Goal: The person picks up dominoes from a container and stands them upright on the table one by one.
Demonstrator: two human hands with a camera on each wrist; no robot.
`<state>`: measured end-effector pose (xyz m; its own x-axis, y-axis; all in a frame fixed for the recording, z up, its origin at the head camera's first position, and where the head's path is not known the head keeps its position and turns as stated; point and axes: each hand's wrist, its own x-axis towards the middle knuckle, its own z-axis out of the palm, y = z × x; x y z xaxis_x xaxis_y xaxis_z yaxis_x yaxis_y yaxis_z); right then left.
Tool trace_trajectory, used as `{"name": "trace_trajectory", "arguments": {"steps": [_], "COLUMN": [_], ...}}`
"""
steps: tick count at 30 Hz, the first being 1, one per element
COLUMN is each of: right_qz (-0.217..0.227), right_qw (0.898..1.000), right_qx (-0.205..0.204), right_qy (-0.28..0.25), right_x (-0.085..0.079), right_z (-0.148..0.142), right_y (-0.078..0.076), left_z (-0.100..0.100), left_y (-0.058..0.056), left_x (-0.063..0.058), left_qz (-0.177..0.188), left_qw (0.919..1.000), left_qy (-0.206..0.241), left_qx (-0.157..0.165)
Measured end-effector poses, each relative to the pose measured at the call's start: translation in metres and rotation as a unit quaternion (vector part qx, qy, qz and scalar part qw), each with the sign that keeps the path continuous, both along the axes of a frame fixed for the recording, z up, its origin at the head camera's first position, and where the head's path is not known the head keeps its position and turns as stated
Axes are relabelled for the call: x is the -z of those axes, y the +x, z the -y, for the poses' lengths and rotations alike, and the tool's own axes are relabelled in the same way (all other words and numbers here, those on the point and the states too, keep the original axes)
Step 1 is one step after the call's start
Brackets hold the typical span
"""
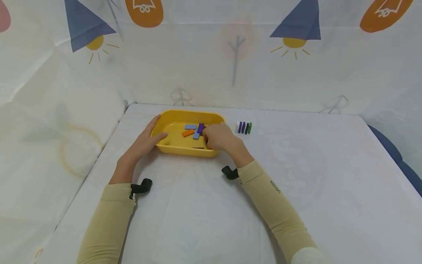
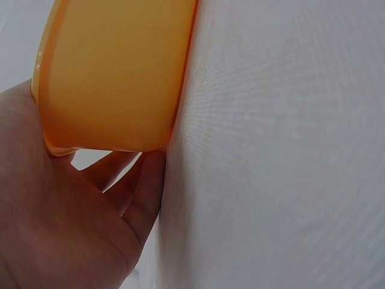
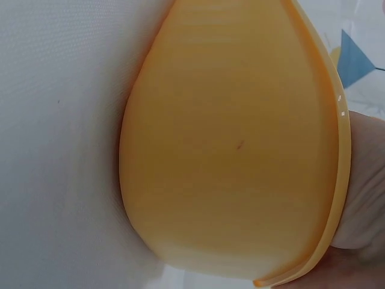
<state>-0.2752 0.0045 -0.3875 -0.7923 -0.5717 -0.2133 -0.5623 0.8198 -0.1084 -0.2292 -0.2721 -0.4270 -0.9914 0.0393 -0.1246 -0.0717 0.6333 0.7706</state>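
Observation:
A yellow tray (image 1: 173, 128) stands at the back of the table with several small flat blocks in it. My left hand (image 1: 141, 145) holds its left end, thumb over the rim and fingers along the outside wall, as the left wrist view also shows. Over the tray's right end, my right hand (image 1: 221, 137) reaches in with bent fingers. Its fingertips are hidden, so whether they pinch a block cannot be seen. Beside them lie a purple block (image 1: 200, 128), a light blue block (image 1: 190, 127) and an orange block (image 1: 188, 133). The tray's wall (image 3: 234, 150) hides the fingers in the right wrist view.
Right of the tray, several thin blocks stand in a row: a white block (image 1: 237, 127), two purple ones, a black block (image 1: 247, 128) and a green block (image 1: 250, 128). A white cloth (image 1: 197, 205) covers the table. A printed curtain (image 1: 197, 55) hangs behind it.

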Motion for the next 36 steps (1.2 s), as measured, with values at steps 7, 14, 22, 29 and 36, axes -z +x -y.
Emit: {"name": "trace_trajectory", "arguments": {"steps": [7, 14, 22, 29, 36], "right_qz": [-0.002, 0.004, 0.008, 0.009, 0.009], "right_qw": [1.000, 0.999, 0.998, 0.997, 0.996], "right_qx": [0.004, 0.020, 0.021, 0.018, 0.017], "right_qy": [-0.012, -0.032, -0.061, -0.075, -0.085], "right_x": [0.0012, 0.0037, 0.0034, 0.0050, 0.0056], "right_z": [-0.0010, -0.0008, -0.0029, -0.0060, -0.0066], "right_y": [0.0006, 0.0007, 0.0004, -0.0024, -0.0045], "left_z": [-0.0011, -0.0006, 0.0010, 0.0018, 0.0020], "left_y": [0.0005, 0.0004, 0.0009, 0.0004, 0.0010], "left_x": [0.0006, 0.0015, 0.0010, 0.0015, 0.0018], "left_qz": [0.000, 0.001, -0.001, -0.009, -0.011], "left_qw": [1.0000, 1.0000, 1.0000, 1.0000, 0.9999], "left_qy": [-0.003, -0.007, -0.006, 0.001, 0.003], "left_qx": [-0.002, -0.003, -0.003, 0.000, 0.002]}}
